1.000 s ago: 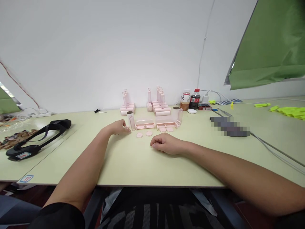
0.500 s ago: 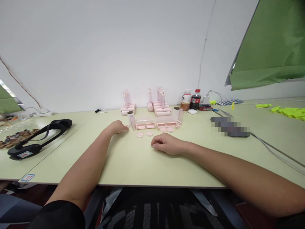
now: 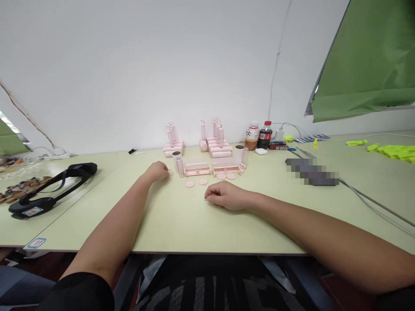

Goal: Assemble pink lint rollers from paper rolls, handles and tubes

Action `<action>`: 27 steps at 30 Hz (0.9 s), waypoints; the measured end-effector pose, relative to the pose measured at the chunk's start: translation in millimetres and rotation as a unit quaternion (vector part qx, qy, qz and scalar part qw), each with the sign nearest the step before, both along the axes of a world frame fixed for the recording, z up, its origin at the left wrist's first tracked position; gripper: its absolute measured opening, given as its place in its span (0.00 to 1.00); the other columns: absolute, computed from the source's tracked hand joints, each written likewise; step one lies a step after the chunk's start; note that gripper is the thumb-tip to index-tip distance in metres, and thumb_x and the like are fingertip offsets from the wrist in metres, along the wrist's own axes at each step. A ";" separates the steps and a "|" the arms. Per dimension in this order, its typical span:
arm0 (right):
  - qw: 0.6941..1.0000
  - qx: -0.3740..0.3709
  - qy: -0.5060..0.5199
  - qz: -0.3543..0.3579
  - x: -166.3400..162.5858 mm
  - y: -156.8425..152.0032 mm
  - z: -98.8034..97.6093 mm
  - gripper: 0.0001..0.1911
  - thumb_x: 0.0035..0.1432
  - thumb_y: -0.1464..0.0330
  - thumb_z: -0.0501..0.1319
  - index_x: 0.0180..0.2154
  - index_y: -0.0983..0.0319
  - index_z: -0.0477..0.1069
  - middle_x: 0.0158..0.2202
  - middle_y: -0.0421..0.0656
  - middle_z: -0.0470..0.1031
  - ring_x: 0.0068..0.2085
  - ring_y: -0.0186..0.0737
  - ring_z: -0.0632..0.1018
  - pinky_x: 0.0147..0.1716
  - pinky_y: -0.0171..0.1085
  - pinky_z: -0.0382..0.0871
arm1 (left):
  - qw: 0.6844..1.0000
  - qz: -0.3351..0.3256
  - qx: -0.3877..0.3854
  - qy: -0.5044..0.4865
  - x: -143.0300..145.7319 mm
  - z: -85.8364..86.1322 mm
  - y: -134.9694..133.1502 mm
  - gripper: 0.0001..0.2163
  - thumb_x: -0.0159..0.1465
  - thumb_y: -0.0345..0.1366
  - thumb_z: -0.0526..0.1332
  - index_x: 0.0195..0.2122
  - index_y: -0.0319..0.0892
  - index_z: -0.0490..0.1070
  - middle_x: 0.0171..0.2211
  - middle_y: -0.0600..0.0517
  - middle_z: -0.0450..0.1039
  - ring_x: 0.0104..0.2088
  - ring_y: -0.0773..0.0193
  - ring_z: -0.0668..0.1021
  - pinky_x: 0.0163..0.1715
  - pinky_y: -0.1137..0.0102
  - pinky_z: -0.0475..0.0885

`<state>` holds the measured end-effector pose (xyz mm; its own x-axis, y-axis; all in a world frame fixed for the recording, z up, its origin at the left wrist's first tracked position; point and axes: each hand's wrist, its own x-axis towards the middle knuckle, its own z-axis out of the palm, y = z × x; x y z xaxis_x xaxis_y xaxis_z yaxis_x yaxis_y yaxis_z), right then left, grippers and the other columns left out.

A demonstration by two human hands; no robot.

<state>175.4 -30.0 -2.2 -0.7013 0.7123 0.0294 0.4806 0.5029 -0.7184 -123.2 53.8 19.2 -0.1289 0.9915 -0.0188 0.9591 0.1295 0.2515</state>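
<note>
My left hand [image 3: 158, 170] reaches forward on the pale green table [image 3: 181, 220], fingers pinched on a small pink ring-shaped part [image 3: 170, 172] beside an upright pink tube [image 3: 179, 166]. My right hand [image 3: 225, 195] rests on the table in a loose fist, and I see nothing in it. Just beyond it lie two pink round caps [image 3: 196, 182], two flat pink trays [image 3: 210, 167] and more caps [image 3: 227, 176]. Stacks of assembled pink rollers [image 3: 214, 140] stand against the wall.
A black headset with a strap [image 3: 48, 190] lies at left, beside a pile of brown pieces [image 3: 19, 188]. Two bottles [image 3: 259, 135], a charger and cables sit at back right. A blurred dark object [image 3: 313, 172] and yellow-green parts [image 3: 392, 150] lie at right.
My left hand has drawn back slightly from the pink tube, now holding the small ring part. My right hand has stayed in place.
</note>
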 end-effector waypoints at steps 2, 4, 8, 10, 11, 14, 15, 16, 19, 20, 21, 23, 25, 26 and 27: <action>1.000 0.001 0.000 -0.001 0.0 -0.2 0.4 0.08 0.57 0.68 0.57 0.34 0.62 0.74 0.25 0.38 0.71 0.27 0.33 0.69 0.30 0.33 0.61 | 1.000 0.005 0.004 -0.018 1.2 1.9 -2.9 0.07 0.48 0.34 0.65 0.29 0.42 0.74 0.33 0.48 0.78 0.34 0.58 0.78 0.27 0.72 0.67; 1.000 0.002 0.000 -0.001 -0.2 -0.3 0.8 0.08 0.57 0.69 0.57 0.35 0.62 0.75 0.25 0.38 0.71 0.27 0.33 0.69 0.30 0.33 0.61 | 0.999 0.003 0.005 -0.043 3.3 2.5 -5.6 0.06 0.49 0.36 0.65 0.28 0.42 0.73 0.31 0.50 0.77 0.31 0.61 0.78 0.25 0.73 0.67; 1.000 0.004 0.000 -0.001 -0.8 -0.3 1.6 0.08 0.57 0.68 0.57 0.35 0.63 0.75 0.26 0.39 0.72 0.28 0.34 0.69 0.30 0.33 0.62 | 0.997 -0.002 0.005 -0.082 8.7 0.9 -8.6 0.08 0.49 0.40 0.67 0.27 0.43 0.72 0.29 0.53 0.75 0.29 0.64 0.76 0.24 0.74 0.65; 1.000 0.006 0.000 -0.006 -1.0 -0.3 1.6 0.09 0.57 0.68 0.57 0.35 0.63 0.75 0.26 0.39 0.72 0.28 0.34 0.69 0.30 0.33 0.62 | 0.996 -0.004 0.004 -0.094 11.6 -1.3 -8.6 0.09 0.47 0.40 0.68 0.27 0.43 0.73 0.28 0.54 0.74 0.29 0.64 0.75 0.23 0.74 0.64; 1.000 0.007 0.001 -0.007 -1.0 -0.3 1.6 0.09 0.57 0.68 0.57 0.35 0.63 0.75 0.26 0.39 0.72 0.28 0.34 0.69 0.30 0.33 0.62 | 0.995 -0.005 0.002 -0.099 12.8 -2.8 -8.3 0.09 0.47 0.39 0.69 0.27 0.43 0.73 0.27 0.54 0.74 0.29 0.65 0.74 0.23 0.75 0.64; 1.000 0.009 0.000 -0.006 -0.7 -0.4 1.2 0.09 0.58 0.68 0.57 0.35 0.63 0.75 0.26 0.39 0.72 0.27 0.33 0.69 0.30 0.33 0.62 | 0.994 -0.008 -0.009 -0.113 15.0 -6.3 -7.3 0.09 0.48 0.40 0.68 0.26 0.42 0.71 0.24 0.55 0.71 0.26 0.67 0.72 0.23 0.75 0.63; 1.000 0.011 -0.001 -0.004 -0.5 -0.5 1.1 0.09 0.58 0.68 0.57 0.35 0.63 0.75 0.26 0.39 0.72 0.27 0.33 0.69 0.30 0.33 0.62 | 0.993 -0.008 -0.013 -0.113 14.8 -5.9 -7.5 0.09 0.49 0.40 0.67 0.27 0.42 0.71 0.24 0.55 0.71 0.25 0.67 0.72 0.23 0.74 0.63; 1.000 0.012 -0.002 -0.002 -0.3 -0.5 0.9 0.09 0.58 0.68 0.57 0.35 0.63 0.75 0.26 0.39 0.72 0.27 0.33 0.69 0.30 0.33 0.62 | 0.994 -0.007 -0.017 -0.110 14.1 -4.3 -8.4 0.10 0.49 0.40 0.67 0.27 0.42 0.70 0.24 0.55 0.71 0.24 0.67 0.71 0.22 0.74 0.63; 1.000 0.024 -0.002 -0.006 -0.3 -0.1 0.0 0.09 0.58 0.68 0.57 0.36 0.63 0.76 0.28 0.40 0.75 0.28 0.34 0.71 0.30 0.33 0.63 | 0.996 -0.002 -0.027 -0.085 10.9 9.5 -16.4 0.11 0.47 0.41 0.68 0.26 0.42 0.70 0.25 0.52 0.72 0.24 0.64 0.71 0.22 0.72 0.62; 0.999 0.036 -0.002 -0.010 -0.5 0.3 -0.6 0.09 0.58 0.69 0.57 0.37 0.63 0.76 0.30 0.41 0.75 0.29 0.35 0.72 0.30 0.33 0.64 | 0.997 -0.004 -0.032 -0.076 10.6 16.2 -21.1 0.11 0.46 0.41 0.69 0.25 0.42 0.70 0.26 0.51 0.72 0.25 0.64 0.72 0.22 0.71 0.62; 0.998 0.055 -0.003 -0.015 -0.7 1.0 -1.4 0.10 0.58 0.69 0.57 0.38 0.63 0.76 0.32 0.42 0.76 0.30 0.35 0.73 0.31 0.34 0.64 | 0.997 -0.017 -0.041 -0.071 11.6 22.9 -26.5 0.11 0.46 0.41 0.69 0.24 0.42 0.70 0.27 0.50 0.73 0.26 0.63 0.73 0.23 0.71 0.63; 0.994 0.107 -0.005 -0.025 -1.3 3.6 -3.7 0.11 0.58 0.69 0.58 0.41 0.63 0.76 0.38 0.45 0.77 0.32 0.37 0.74 0.33 0.35 0.66 | 0.992 -0.078 -0.074 -0.070 18.4 33.7 -38.4 0.09 0.48 0.41 0.67 0.25 0.43 0.73 0.30 0.51 0.75 0.28 0.63 0.74 0.24 0.72 0.64; 0.987 0.159 -0.010 -0.032 -1.9 7.8 -6.7 0.13 0.58 0.69 0.58 0.44 0.63 0.75 0.47 0.48 0.76 0.35 0.38 0.75 0.37 0.38 0.68 | 0.978 -0.173 -0.103 -0.050 31.5 38.0 -49.1 0.10 0.51 0.43 0.65 0.33 0.46 0.76 0.34 0.52 0.76 0.31 0.63 0.75 0.26 0.72 0.65; 0.983 0.179 -0.014 -0.034 -2.2 10.4 -8.3 0.15 0.59 0.69 0.57 0.46 0.63 0.75 0.51 0.49 0.75 0.38 0.40 0.76 0.39 0.39 0.69 | 0.975 -0.198 -0.092 -0.031 39.5 37.4 -53.2 0.13 0.52 0.44 0.64 0.37 0.47 0.76 0.35 0.53 0.76 0.32 0.63 0.75 0.27 0.72 0.66; 0.980 0.194 -0.022 -0.036 -2.6 13.1 -9.8 0.16 0.59 0.69 0.57 0.48 0.63 0.74 0.55 0.50 0.72 0.41 0.42 0.77 0.42 0.41 0.69 | 0.974 -0.213 -0.077 -0.014 47.5 35.2 -56.2 0.14 0.53 0.45 0.63 0.39 0.46 0.76 0.36 0.52 0.76 0.32 0.62 0.76 0.27 0.72 0.66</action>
<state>172.8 -16.9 -12.0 -0.6558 0.7015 0.2790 0.5510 0.6974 -0.4583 -75.7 -2.5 54.4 0.2958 0.9402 -0.1691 0.9273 -0.2401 0.2871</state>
